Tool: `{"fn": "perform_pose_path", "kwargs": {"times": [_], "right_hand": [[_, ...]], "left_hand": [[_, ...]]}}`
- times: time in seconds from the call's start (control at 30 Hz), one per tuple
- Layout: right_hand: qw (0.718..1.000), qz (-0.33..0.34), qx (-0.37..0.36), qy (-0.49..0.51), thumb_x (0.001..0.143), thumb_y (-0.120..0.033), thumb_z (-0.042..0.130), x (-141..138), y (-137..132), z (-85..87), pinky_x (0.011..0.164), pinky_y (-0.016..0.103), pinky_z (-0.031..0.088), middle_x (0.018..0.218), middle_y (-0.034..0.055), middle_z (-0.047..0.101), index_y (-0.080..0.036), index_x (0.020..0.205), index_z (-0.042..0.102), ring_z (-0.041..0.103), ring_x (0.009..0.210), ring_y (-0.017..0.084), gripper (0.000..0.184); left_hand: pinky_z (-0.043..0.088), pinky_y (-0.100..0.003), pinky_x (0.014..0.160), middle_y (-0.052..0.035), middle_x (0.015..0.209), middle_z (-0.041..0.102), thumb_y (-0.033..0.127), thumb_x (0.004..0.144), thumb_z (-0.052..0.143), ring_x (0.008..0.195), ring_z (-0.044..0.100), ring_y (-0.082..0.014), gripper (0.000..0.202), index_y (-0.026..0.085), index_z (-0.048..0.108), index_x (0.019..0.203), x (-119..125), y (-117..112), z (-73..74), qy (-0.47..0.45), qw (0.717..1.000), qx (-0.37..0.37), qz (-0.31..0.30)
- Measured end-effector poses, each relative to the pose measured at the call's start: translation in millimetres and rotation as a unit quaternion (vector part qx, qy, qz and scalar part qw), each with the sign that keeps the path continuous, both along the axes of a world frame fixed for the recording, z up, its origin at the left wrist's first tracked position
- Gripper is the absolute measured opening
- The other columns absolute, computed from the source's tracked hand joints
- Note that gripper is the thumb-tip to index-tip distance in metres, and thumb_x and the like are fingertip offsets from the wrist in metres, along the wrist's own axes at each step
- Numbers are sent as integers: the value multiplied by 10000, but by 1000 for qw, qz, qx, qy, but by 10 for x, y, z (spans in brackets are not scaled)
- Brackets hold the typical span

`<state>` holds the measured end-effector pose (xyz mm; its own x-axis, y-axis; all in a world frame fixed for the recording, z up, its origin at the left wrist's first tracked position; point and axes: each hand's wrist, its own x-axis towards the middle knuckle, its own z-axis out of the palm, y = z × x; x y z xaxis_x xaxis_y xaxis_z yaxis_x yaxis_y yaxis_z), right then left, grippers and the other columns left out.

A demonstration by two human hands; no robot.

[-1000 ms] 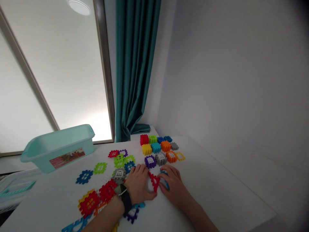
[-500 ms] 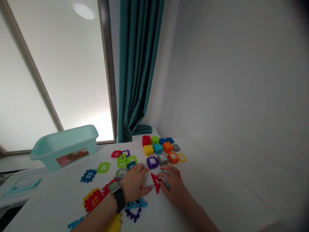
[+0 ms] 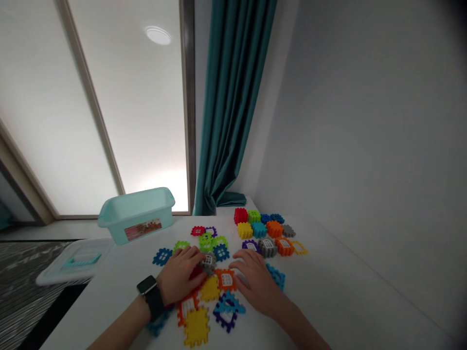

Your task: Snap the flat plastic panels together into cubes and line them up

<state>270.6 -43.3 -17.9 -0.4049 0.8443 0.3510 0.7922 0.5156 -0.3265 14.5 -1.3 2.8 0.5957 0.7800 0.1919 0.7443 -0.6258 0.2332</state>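
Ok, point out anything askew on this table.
The translucent lid appears to jut past the left edge of the white table, precariously; a light-blue tile lies askew across a purple tile.

No legible lettering or numbers

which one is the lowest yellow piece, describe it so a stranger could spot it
On the white table, find the loose flat pieces between the left hand and right hand, then drop toward the picture's bottom edge. The yellow piece lies there, below an orange piece with a white centre. It is a solid notched square, nearer that edge than any other piece.
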Motion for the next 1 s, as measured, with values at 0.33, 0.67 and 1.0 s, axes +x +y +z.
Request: {"fn": "perform_pose_path", "kwargs": {"times": [0.33,0.67,1.0], "right_hand": [[996,73,-55,-12,901,-168,579,-581,176,170,1017,453,431,1171,72,622,-230,1066,645,543,1146,264,188],[995,68,-75,16,905,-164,552,-646,125,-84,1066,459,425,1298,75,591,-262,1222,611,518,1244,266,337],[993,70,-83,51,905,-187,547,-596,132,-212,1092,492,408,1351,65,566,-298,1282,594,493,1290,277,396]], "left_hand": [[457,-409,889,-64,1075,693,256,908,518,1028,620,-266,207,240,680,1037,-608,129,-177,-57,996,14,63],[475,-406,898,-64,1052,687,215,875,563,1021,619,-262,202,239,686,1033,-708,50,-253,-80,996,19,27],[428,-476,1030,-85,1298,622,279,929,525,1214,549,-265,348,241,594,1268,-797,221,-458,-116,983,37,140]]}}
